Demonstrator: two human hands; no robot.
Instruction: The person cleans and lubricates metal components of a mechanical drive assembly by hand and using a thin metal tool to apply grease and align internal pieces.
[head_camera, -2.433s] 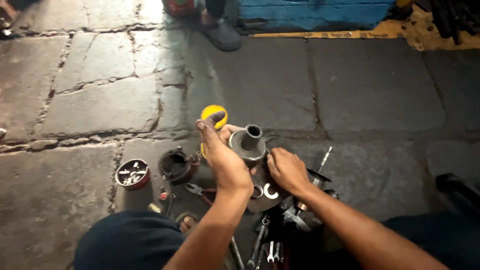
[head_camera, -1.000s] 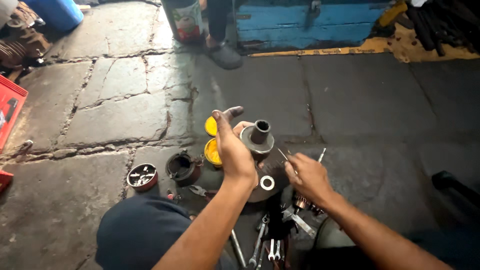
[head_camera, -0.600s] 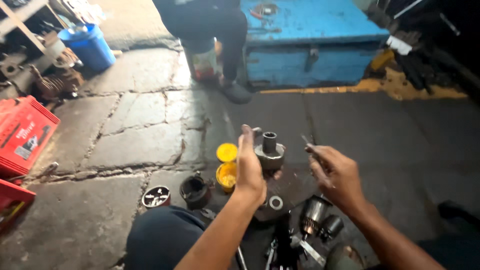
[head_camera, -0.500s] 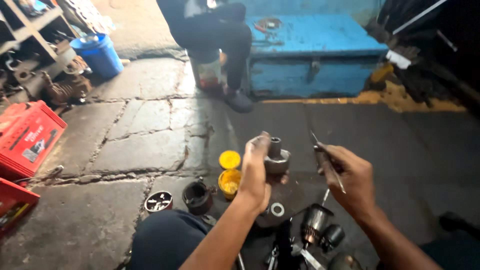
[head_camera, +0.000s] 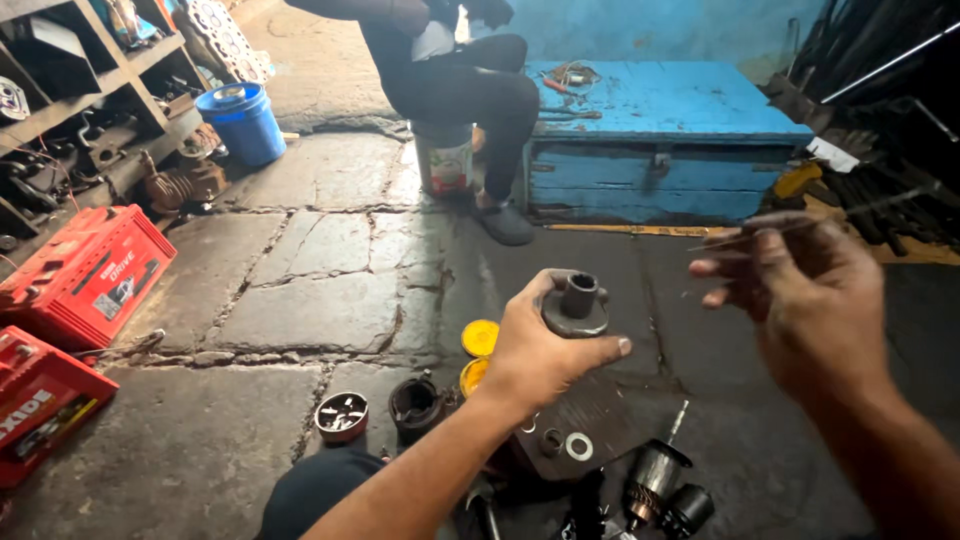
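My left hand (head_camera: 543, 348) grips a grey metal housing with a short tube on top (head_camera: 576, 303), held up above the stone floor. My right hand (head_camera: 805, 293) is raised to the right of it, blurred, its fingers pinched on a thin metal rod (head_camera: 870, 208) that points up and to the right. Below my hands lie a dark plate with a white washer (head_camera: 579, 446), a motor armature (head_camera: 652, 476), a yellow tin with its lid (head_camera: 480, 338) beside it, and two round black and silver parts (head_camera: 342, 416).
A person in dark clothes sits on a small bucket (head_camera: 448, 163) in front of a blue wooden chest (head_camera: 668, 140). Red tool cases (head_camera: 88, 270) lie at the left under shelves of parts. A blue bucket (head_camera: 242, 122) stands beyond them.
My head has tilted up, bringing the seated person and the chest into view. My left hand lifted the housing off the floor; my right hand picked up the thin rod and rose to the right.
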